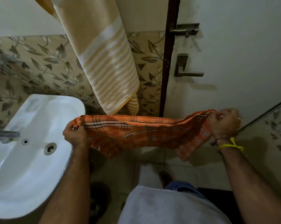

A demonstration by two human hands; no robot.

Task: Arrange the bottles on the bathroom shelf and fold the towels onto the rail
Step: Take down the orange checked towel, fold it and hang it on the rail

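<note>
Your left hand (75, 135) & right hand (223, 123) each grip orange towel (136, 131) ends; sink (31, 159) left, striped towel (107, 62) hangs behind; no text legible.

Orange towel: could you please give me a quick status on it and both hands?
Left hand and right hand each grip one end. Orange checked towel stretched between them, not yet on a rail. Striped yellow towel hangs just behind.
</note>
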